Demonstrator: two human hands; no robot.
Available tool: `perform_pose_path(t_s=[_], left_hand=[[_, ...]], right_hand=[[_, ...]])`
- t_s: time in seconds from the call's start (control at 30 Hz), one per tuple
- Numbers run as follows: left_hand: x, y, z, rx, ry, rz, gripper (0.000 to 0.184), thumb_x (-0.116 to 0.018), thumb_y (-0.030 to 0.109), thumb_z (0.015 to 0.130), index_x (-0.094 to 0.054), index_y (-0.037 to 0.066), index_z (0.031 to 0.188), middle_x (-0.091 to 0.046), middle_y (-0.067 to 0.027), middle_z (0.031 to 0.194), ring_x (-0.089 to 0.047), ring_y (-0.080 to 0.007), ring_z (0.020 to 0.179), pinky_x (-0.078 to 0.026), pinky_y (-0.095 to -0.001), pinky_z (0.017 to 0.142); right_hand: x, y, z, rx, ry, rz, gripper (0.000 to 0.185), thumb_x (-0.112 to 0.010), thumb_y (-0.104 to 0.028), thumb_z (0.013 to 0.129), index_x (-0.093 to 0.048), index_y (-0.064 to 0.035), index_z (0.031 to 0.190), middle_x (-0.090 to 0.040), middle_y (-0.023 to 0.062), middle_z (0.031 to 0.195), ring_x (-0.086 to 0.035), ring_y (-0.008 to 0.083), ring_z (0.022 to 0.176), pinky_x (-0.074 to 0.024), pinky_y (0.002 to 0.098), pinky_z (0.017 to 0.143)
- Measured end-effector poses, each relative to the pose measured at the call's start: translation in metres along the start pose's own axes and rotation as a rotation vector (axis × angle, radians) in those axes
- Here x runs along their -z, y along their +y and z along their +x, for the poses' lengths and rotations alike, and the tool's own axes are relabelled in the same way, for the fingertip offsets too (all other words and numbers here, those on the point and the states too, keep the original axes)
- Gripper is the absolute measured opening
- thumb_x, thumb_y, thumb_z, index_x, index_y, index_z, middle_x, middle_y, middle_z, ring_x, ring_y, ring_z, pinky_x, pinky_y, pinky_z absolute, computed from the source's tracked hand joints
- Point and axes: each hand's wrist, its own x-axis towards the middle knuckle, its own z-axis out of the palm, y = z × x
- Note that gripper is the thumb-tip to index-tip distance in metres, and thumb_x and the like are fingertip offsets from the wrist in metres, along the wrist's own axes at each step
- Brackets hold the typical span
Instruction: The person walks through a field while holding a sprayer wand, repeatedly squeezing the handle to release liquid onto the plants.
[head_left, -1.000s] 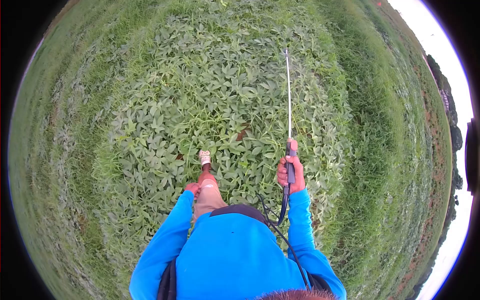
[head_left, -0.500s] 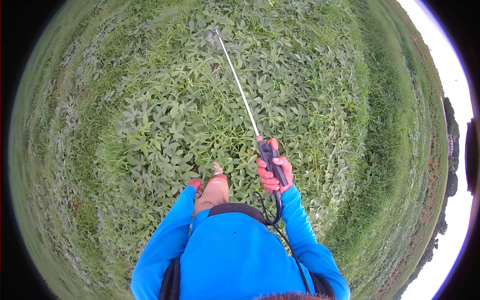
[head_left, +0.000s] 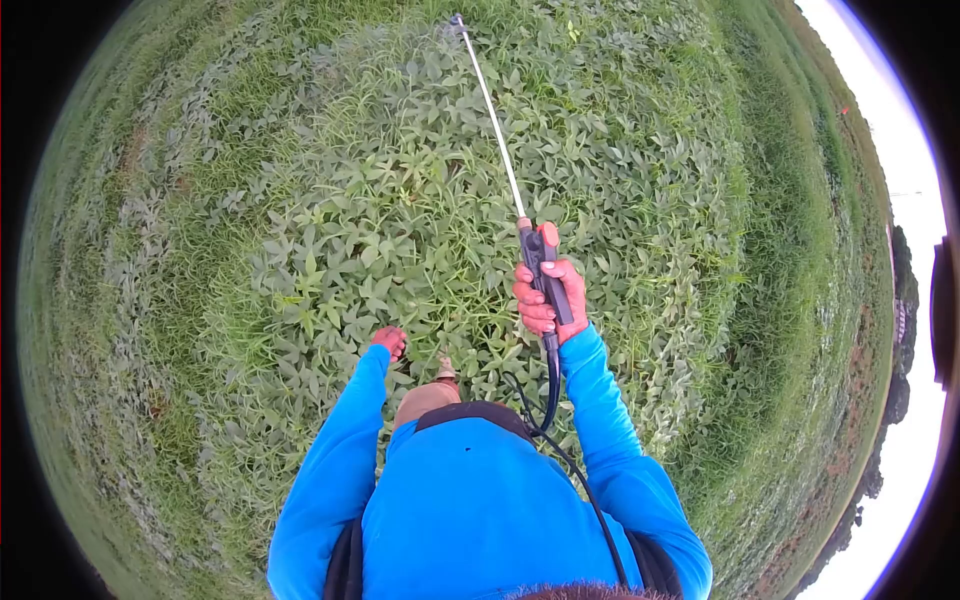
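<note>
My right hand [head_left: 549,298] is wrapped round the black handle of a sprayer wand [head_left: 492,112], beside its orange-red lever. The pale metal tube points forward and slightly left over the leaves, and its dark nozzle [head_left: 457,20] has a faint mist to its left. From the handle's lower end a black hose [head_left: 552,385] curves down towards my waist. My left hand [head_left: 390,342] hangs low over the plants near my leg, its fingers curled; whether anything is inside them is hidden.
Dense leafy crop plants [head_left: 400,230] spread ahead and around my legs, mixed with grass. A grassy strip [head_left: 790,200] runs along the right. My trouser leg [head_left: 427,399] and foot show below. Dark trees [head_left: 900,370] line the far right edge under a white sky.
The wand has swung from pointing straight ahead to pointing forward-left, then reached farther forward. My right hand has moved left and forward. My left hand has come forward, away from my leg.
</note>
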Motion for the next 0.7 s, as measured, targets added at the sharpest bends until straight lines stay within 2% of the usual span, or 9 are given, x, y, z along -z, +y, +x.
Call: perform_pose_path(t_s=[0.1, 0.17, 0.23, 0.4, 0.53, 0.6, 0.7], left_hand=[[0.000, -0.009, 0.005, 0.001, 0.021, 0.038, 0.025, -0.048, 0.034, 0.090, -0.057, 0.011, 0.092, -0.056, -0.0017, 0.071, -0.049, -0.0117, 0.054, -0.040, -0.0295, 0.047], [-0.006, -0.005, -0.002, 0.156, 0.013, -0.031, 0.026, -0.050, 0.036, 0.089, -0.058, 0.012, 0.092, -0.057, -0.0021, 0.071, -0.051, -0.0132, 0.055, -0.043, -0.0311, 0.049], [-0.010, -0.021, 0.006, 0.181, -0.015, -0.033, 0.025, -0.050, 0.035, 0.088, -0.058, 0.012, 0.092, -0.057, -0.0023, 0.071, -0.051, -0.0139, 0.055, -0.043, -0.0320, 0.050], [-0.041, -0.023, 0.014, 0.333, 0.013, 0.058, 0.022, -0.051, 0.031, 0.085, -0.060, 0.012, 0.092, -0.057, -0.0034, 0.071, -0.051, -0.0152, 0.055, -0.044, -0.0344, 0.051], [-0.060, -0.007, 0.017, 0.255, -0.043, 0.030, 0.022, -0.051, 0.030, 0.085, -0.060, 0.011, 0.091, -0.057, -0.0038, 0.072, -0.050, -0.0150, 0.055, -0.043, -0.0331, 0.050], [-0.072, 0.006, 0.027, 0.227, -0.037, 0.003, 0.017, -0.050, 0.026, 0.086, -0.057, 0.011, 0.089, -0.056, -0.0041, 0.068, -0.049, -0.0161, 0.050, -0.039, -0.0330, 0.042], [-0.092, 0.033, 0.032, 0.154, -0.015, 0.037, 0.015, -0.049, 0.024, 0.086, -0.057, 0.011, 0.089, -0.055, -0.0040, 0.068, -0.049, -0.0161, 0.049, -0.038, -0.0328, 0.040]], right_hand=[[-0.002, -0.008, -0.023, 0.067, 0.089, 0.028, 0.027, -0.055, -0.031, 0.083, -0.045, -0.0065, 0.085, -0.040, 0.0025, 0.062, -0.035, 0.0112, 0.037, -0.0337, 0.0265, 0.031], [0.001, -0.014, -0.043, 0.096, 0.113, 0.047, 0.028, -0.055, -0.033, 0.083, -0.045, -0.0069, 0.085, -0.039, 0.0023, 0.062, -0.035, 0.0114, 0.037, -0.0339, 0.0265, 0.032], [0.006, -0.021, -0.067, 0.112, 0.199, 0.034, 0.028, -0.055, -0.033, 0.083, -0.045, -0.0072, 0.085, -0.039, 0.0022, 0.062, -0.035, 0.0114, 0.037, -0.0340, 0.0264, 0.032], [0.018, -0.027, -0.119, 0.115, 0.154, 0.124, 0.029, -0.054, -0.032, 0.083, -0.044, -0.0053, 0.089, -0.043, 0.0055, 0.064, -0.037, 0.0125, 0.037, -0.0359, 0.0269, 0.033], [0.033, -0.026, -0.153, 0.099, 0.202, 0.126, 0.028, -0.055, -0.030, 0.082, -0.044, -0.0056, 0.089, -0.043, 0.0049, 0.063, -0.037, 0.0121, 0.037, -0.0360, 0.0262, 0.032], [0.040, -0.030, -0.168, 0.086, 0.220, 0.117, 0.027, -0.055, -0.030, 0.082, -0.044, -0.0057, 0.089, -0.043, 0.0045, 0.063, -0.037, 0.0119, 0.037, -0.0362, 0.0262, 0.032], [0.052, -0.041, -0.188, 0.070, 0.234, 0.087, 0.025, -0.054, -0.028, 0.083, -0.044, -0.0061, 0.090, -0.042, 0.0033, 0.063, -0.037, 0.0114, 0.038, -0.0364, 0.0259, 0.032]])
